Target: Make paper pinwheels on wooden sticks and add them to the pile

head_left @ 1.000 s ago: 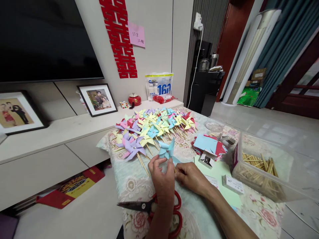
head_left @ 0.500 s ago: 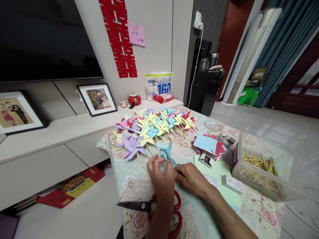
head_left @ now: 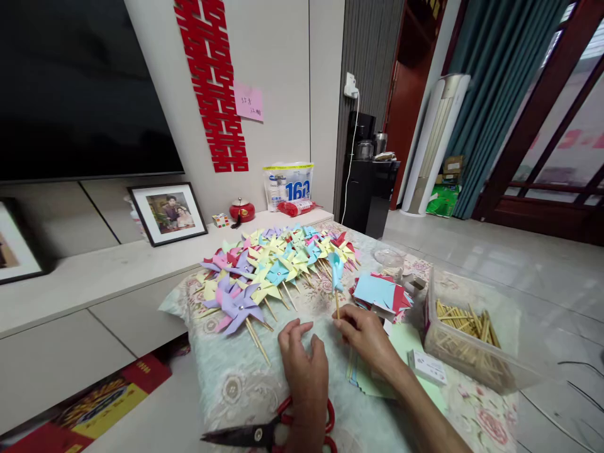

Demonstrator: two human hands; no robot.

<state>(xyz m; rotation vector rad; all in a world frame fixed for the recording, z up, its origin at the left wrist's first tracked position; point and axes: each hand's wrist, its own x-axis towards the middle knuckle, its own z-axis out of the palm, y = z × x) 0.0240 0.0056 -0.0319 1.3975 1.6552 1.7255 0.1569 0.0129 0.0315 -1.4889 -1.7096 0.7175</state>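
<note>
The right hand pinched the stick of a light blue pinwheel between thumb and fingers, holding it upright over the bench, its head edge-on to the view. The left hand was spread loosely, fingers a little bent and holding nothing, just beside the right one and apart from the pinwheel. Under the left forearm lay scissors with red handles and dark blades. Beyond the hands, a heap of finished pinwheels in yellow, purple, blue, pink and red covered the far side of the bench. To the right were a stack of coloured paper, pale green sheets, a small white box and a clear tub of loose sticks.
</note>
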